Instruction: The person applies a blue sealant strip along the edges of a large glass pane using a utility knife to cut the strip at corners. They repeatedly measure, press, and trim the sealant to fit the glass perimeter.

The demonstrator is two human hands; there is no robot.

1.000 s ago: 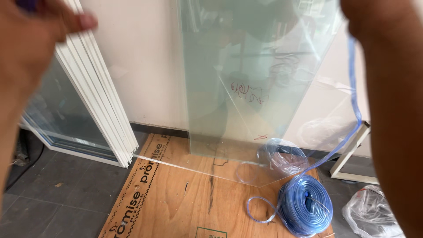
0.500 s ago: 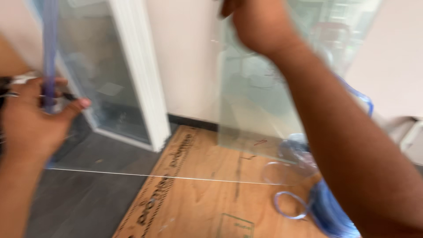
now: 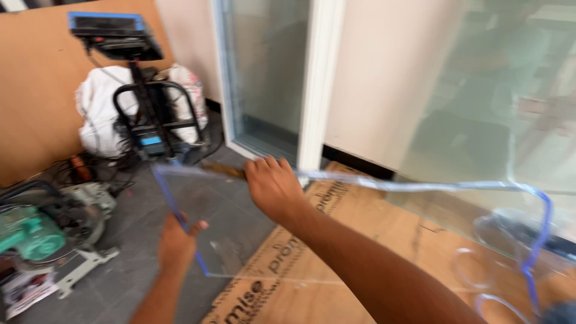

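I see my left hand (image 3: 179,243) closed around the left edge of a clear rectangular glass pane (image 3: 240,228) trimmed with translucent blue rubber edging strip (image 3: 420,186), while my right hand (image 3: 273,186) grips the pane's top edge, fingers curled over the strip. The pane hangs level at centre frame above the grey tile floor (image 3: 138,222) and the brown cardboard floor sheet (image 3: 372,240). At ten o'clock stands a black-and-blue folding stand (image 3: 141,90) before white sacks (image 3: 99,111), a green mitre saw (image 3: 42,225) lies at eight o'clock, and a white-framed glass door (image 3: 270,72) rises at twelve.
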